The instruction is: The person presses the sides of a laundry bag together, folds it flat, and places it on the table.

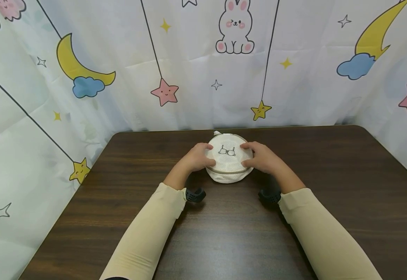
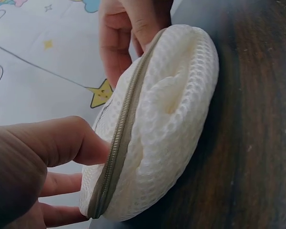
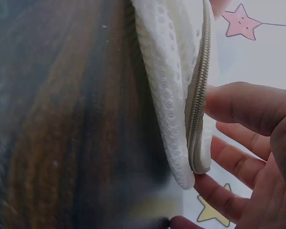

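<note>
A round white mesh laundry bag [image 1: 227,157], with a small bra drawing on its lid, sits near the far edge of the table. My left hand [image 1: 198,156] grips its left side, thumb at the front of the rim and fingers farther back. Opposite it, my right hand [image 1: 260,156] holds the right side in the same way. Around the bag's edge runs a beige zipper [image 2: 121,129], closed along the stretch seen in the left wrist view. The mesh side [image 3: 164,95] below the zipper is creased and sagging in both wrist views.
The dark wood-grain table [image 1: 224,233] has rounded far corners. Behind it and along the left hangs a white curtain [image 1: 196,50] printed with stars, moons and a rabbit. Each wrist wears a black strap [image 1: 195,195] below a pale yellow sleeve [image 1: 147,229].
</note>
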A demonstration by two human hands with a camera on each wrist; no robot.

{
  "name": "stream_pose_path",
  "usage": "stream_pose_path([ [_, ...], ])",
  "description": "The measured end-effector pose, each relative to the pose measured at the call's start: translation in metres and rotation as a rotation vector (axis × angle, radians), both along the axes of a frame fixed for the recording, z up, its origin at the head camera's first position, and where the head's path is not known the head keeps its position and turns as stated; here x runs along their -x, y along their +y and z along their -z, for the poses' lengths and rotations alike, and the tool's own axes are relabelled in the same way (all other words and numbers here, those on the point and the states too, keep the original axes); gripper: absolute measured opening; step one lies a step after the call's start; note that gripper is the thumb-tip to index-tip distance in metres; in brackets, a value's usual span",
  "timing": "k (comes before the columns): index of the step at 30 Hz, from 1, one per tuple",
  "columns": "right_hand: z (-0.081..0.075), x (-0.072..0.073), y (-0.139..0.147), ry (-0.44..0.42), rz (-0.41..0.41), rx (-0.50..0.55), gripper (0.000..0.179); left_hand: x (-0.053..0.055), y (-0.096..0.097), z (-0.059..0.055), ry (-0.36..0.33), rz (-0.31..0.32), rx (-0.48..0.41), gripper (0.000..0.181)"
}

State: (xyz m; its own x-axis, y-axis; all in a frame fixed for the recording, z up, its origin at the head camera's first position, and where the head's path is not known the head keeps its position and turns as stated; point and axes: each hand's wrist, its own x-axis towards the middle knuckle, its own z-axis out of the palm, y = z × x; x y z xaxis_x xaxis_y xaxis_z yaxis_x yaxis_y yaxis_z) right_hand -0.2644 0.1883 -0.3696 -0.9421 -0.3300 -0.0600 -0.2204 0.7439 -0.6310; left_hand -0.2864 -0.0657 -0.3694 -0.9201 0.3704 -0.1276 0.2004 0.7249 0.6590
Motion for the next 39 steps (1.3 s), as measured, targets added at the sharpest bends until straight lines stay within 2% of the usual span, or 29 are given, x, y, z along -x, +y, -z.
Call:
stream_pose_path([
  [6, -0.003, -0.002, -0.004, 0.030, -0.004, -0.025, 0.063, -0.003, 0.002, -0.002, 0.037, 0.030, 0.018, 0.063],
  [11, -0.007, -0.004, -0.007, 0.029, -0.008, -0.003, 0.066, -0.006, 0.005, -0.005, 0.012, 0.052, -0.011, 0.074],
  [15, -0.006, -0.004, -0.009, 0.006, -0.022, 0.037, 0.073, -0.007, 0.007, -0.004, 0.009, 0.059, -0.028, 0.081],
  [21, -0.002, -0.004, -0.013, 0.002, -0.034, 0.018, 0.089, -0.006, 0.009, 0.000, 0.037, 0.076, -0.026, 0.086],
  [31, -0.002, -0.005, -0.020, 0.030, -0.014, -0.059, 0.091, -0.010, 0.013, 0.002, 0.051, 0.038, -0.027, 0.087],
  [39, 0.000, -0.006, -0.025, 0.038, 0.017, -0.127, 0.089, -0.013, 0.016, 0.002, 0.059, -0.008, 0.027, 0.086],
])
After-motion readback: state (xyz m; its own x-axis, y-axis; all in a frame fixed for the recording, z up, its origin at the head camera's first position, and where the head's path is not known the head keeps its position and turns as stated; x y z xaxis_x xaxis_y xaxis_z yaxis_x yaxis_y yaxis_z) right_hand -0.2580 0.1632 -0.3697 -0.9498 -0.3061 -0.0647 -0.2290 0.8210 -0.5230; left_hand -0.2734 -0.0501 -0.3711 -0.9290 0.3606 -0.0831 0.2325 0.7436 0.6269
